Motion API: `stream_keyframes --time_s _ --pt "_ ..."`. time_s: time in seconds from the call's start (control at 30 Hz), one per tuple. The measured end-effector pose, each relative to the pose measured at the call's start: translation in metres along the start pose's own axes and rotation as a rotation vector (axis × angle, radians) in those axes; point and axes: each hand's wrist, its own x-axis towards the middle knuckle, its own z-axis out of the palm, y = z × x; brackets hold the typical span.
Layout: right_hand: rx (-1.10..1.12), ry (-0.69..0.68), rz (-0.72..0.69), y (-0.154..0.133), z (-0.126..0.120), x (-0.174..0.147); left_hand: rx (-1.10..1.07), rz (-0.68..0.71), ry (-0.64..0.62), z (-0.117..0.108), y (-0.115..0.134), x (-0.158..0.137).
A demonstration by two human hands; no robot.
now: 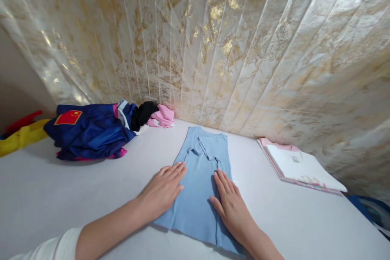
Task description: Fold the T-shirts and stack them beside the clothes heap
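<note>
At far L, yellow cloth [24,136] is seen w/ red cloth [24,123] behind it, both partly out of view. Next, a navy garment [100,130] is bunched on the white surface [252,162], w/ a red patch [67,118] w/ yellow stars shown on its L part; pink trim is visible below. In the foreground, the L forearm is covered in part by a white sleeve [61,245]. Black cloth [143,114], then pink cloth [164,115], are heaped beside the navy pile, near the gold-patterned curtain [183,48].

Mid: the L hand [166,187] is laid flat, fingers extended, nothing gripped, on the L edge of a lt. blue garment [198,211]. This is spread lengthwise betw. both hands, w/ thin straps [202,150] lying across its upper part. Its R side is pressed by the R hand [230,201], also flat, thumb spread.

Far R: a folded white garment [300,164] is stacked over pink cloth, & dk. blue fabric [362,207] is cut off at the edge.
</note>
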Motion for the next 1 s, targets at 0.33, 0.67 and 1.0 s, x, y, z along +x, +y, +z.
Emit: stream_keyframes --time_s 0.33,0.67,1.0 --pt "0.341 -0.134 -0.269 -0.071 -0.036 0.030 -0.022 -0.050 0.038 -0.002 -0.011 0.038" --pt "0.234 -0.096 -0.417 -0.080 -0.017 0.072 -0.294 -0.072 0.312 -0.029 -0.013 0.020" --pt "0.399 -0.037 -0.369 -0.075 -0.005 0.072 -0.426 0.284 0.036 -0.051 -0.001 -0.047"
